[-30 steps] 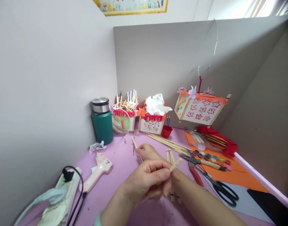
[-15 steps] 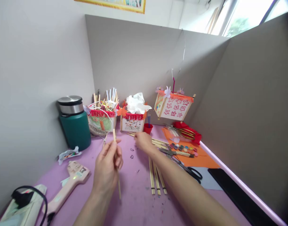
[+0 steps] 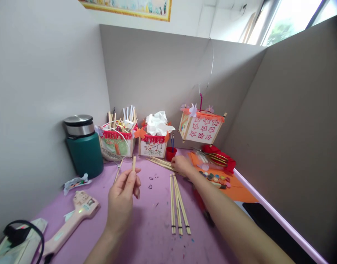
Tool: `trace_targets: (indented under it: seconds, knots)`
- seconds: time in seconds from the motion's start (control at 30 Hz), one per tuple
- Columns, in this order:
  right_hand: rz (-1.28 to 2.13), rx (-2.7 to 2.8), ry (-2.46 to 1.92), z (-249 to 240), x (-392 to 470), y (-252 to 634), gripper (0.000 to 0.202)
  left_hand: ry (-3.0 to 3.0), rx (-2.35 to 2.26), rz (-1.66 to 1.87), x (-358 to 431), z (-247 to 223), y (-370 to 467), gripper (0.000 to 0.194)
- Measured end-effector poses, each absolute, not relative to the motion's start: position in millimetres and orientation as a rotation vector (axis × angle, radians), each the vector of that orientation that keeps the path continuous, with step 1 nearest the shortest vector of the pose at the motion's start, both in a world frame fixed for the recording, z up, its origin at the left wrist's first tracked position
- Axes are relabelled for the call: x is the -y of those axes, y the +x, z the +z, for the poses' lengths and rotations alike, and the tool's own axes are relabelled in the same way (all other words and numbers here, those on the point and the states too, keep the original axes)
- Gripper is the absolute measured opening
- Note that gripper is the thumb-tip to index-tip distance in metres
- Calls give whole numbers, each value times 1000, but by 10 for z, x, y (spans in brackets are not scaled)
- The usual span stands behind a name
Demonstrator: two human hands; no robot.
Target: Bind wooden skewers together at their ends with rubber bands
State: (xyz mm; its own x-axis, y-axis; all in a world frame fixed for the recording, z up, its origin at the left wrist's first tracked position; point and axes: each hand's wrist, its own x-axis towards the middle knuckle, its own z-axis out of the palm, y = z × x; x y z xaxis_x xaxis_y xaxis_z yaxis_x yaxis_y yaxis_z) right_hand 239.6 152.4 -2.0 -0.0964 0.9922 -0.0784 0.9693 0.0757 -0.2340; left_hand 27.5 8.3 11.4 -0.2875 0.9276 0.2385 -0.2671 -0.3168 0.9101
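Note:
My left hand (image 3: 124,190) is closed around a thin wooden stick (image 3: 134,163), whose end stands up above the thumb. Farther back, my right hand (image 3: 181,165) has its fingers curled down in a pinch on a pile of loose wooden sticks (image 3: 160,162); the fingertips are partly hidden, and they seem to grip a stick there. Between the hands and nearer to me lie several stick bundles (image 3: 172,205), with dark bands at their near ends. Small black outlines, one heart-shaped (image 3: 150,187), mark the purple tabletop (image 3: 146,234).
At left are a green flask (image 3: 84,152), a pink glue gun (image 3: 75,220) and a power strip (image 3: 22,238). Decorated boxes (image 3: 153,146) and a red cup (image 3: 171,154) with brushes stand behind. A paper lantern (image 3: 203,126) hangs at right above paint pots (image 3: 216,178). A black phone-like slab (image 3: 270,223) lies near right.
My right hand has moved right along the loose sticks. My left hand still holds its stick, slightly lower in view. The camera view has shifted a little.

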Motion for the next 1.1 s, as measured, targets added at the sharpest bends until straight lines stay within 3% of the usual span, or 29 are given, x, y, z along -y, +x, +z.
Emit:
trace_targets:
  seconds: [0.3, 0.53, 0.8, 1.0, 1.1]
  knots:
    - [1078, 2106, -1612, 173, -1458, 2643, 22, 971, -924, 1651, -113, 72, 259, 28]
    - [1472, 1843, -1114, 295, -1166, 2325, 34, 828, -816, 1620, -124, 92, 241, 27]
    - [1573, 1702, -978, 358, -971, 2095, 34, 753, -769, 1600, -164, 89, 208, 28]
    - [1365, 1683, -1222, 325, -1171, 2296, 6, 754, -773, 1581, -157, 98, 203, 26]
    - [1332, 1685, -1296, 329, -1209, 2315, 4, 780, -780, 1583, -158, 93, 206, 27]
